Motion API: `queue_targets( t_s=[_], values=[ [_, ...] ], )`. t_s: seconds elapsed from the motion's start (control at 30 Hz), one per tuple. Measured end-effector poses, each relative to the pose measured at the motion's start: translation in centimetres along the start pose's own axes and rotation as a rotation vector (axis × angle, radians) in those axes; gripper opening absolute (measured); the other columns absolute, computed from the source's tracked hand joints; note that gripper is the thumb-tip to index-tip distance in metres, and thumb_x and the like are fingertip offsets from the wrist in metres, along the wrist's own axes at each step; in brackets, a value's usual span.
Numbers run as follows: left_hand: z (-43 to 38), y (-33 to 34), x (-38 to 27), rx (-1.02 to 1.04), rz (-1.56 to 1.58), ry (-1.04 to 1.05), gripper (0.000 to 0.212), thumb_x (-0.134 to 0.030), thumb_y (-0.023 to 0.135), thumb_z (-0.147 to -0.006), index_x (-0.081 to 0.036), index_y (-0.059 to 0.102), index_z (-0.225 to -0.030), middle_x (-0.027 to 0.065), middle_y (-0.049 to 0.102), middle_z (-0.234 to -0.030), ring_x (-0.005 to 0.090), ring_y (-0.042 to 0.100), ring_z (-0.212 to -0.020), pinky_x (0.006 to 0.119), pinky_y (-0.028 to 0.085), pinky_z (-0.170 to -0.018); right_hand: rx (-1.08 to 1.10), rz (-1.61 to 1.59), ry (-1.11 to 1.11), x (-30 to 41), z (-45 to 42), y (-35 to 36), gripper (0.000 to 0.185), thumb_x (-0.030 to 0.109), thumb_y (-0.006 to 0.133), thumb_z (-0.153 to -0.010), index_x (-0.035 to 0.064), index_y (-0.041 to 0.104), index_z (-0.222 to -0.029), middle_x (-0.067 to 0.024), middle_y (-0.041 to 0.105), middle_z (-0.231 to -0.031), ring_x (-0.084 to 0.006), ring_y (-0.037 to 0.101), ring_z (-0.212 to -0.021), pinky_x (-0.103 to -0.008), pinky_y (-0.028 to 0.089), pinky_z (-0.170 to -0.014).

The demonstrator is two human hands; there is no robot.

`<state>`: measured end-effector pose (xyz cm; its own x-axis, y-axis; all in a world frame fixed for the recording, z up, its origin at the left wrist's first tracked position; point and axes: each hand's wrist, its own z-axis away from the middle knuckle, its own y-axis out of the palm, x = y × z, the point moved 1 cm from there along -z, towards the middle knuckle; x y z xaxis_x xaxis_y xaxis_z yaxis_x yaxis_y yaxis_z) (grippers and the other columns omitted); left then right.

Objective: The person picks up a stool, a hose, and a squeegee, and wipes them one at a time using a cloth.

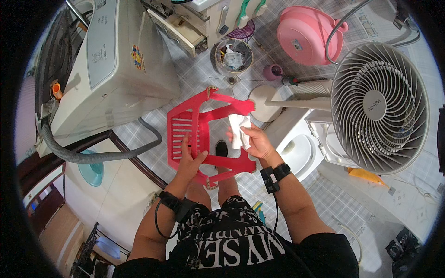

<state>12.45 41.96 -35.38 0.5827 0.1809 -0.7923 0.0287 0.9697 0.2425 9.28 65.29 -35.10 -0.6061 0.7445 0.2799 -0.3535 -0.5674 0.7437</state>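
A red plastic stool [205, 130] is held on its side in front of me, its slatted seat towards the left and its legs towards the right. My left hand [190, 158] grips the stool near its seat, the thumb on the frame and the fingers over the slats. In my right hand [256, 140] is a folded white tissue or cloth [240, 130], pinched between thumb and fingers beside the stool's legs. Part of the right fingers is hidden behind the white piece.
A washing machine [139, 69] with a grey hose [104, 157] stands left. Ahead are an open drawer [180, 31], a waste bin [233, 57] and pink basins [306, 38]. To the right are a standing fan [379, 107] and a toilet [300, 153]. Tiled floor lies below.
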Motion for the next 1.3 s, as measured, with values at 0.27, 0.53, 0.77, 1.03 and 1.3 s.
queue_targets(
  t_s=[0.27,0.53,0.77,1.03,1.3],
  values=[
    [-0.5,-1.0,1.2,0.327,-0.355,-0.220,0.052,-0.020,0.055,-0.087,-0.007,0.037,-0.134,0.0103,0.047,-0.122,0.0178,0.043,-0.113,0.031,0.038,-0.094,0.090,0.007,0.187,-3.5,0.4,-0.4,0.039,0.009,0.051,-0.087,-0.0022,0.042,-0.124,-0.0175,0.055,-0.116,-0.0292,0.058,-0.103,-0.0408,0.048,-0.087],
    [0.2,-1.0,1.9,0.192,-0.201,-0.282,0.040,-0.010,0.066,-0.077,0.000,0.052,-0.114,0.0070,0.058,-0.107,0.0155,0.055,-0.098,0.029,0.044,-0.087,0.022,0.181,0.298,-7.8,1.0,-0.4,0.032,0.015,0.054,-0.089,-0.0006,0.050,-0.117,-0.0093,0.058,-0.109,-0.0184,0.059,-0.095,-0.0334,0.049,-0.083],
    [0.0,-0.6,2.6,0.222,-0.223,-0.249,0.033,-0.010,0.066,-0.076,0.000,0.057,-0.107,0.0083,0.062,-0.096,0.0164,0.058,-0.086,0.029,0.046,-0.078,-0.105,0.355,0.179,-5.8,2.2,-3.0,0.029,0.017,0.051,-0.091,0.0002,0.054,-0.114,-0.0064,0.062,-0.103,-0.0151,0.058,-0.092,-0.0299,0.047,-0.082],
    [-0.7,-0.9,5.1,0.101,-0.178,-0.293,0.029,-0.011,0.060,-0.078,0.005,0.058,-0.102,0.0112,0.062,-0.093,0.0180,0.059,-0.084,0.030,0.046,-0.074,-0.165,0.371,0.030,-2.3,4.8,-2.7,0.026,0.014,0.053,-0.090,-0.0005,0.057,-0.111,-0.0052,0.062,-0.102,-0.0123,0.059,-0.089,-0.0272,0.047,-0.082],
    [0.7,-1.1,1.5,0.169,0.004,-0.387,0.036,-0.012,0.066,-0.078,0.002,0.056,-0.109,0.0091,0.060,-0.102,0.0176,0.058,-0.090,0.029,0.046,-0.080,-0.287,0.448,-0.018,-2.6,4.7,-6.5,0.022,0.012,0.056,-0.088,-0.0002,0.059,-0.105,-0.0062,0.064,-0.096,-0.0129,0.060,-0.084,-0.0275,0.048,-0.078]
  ],
)
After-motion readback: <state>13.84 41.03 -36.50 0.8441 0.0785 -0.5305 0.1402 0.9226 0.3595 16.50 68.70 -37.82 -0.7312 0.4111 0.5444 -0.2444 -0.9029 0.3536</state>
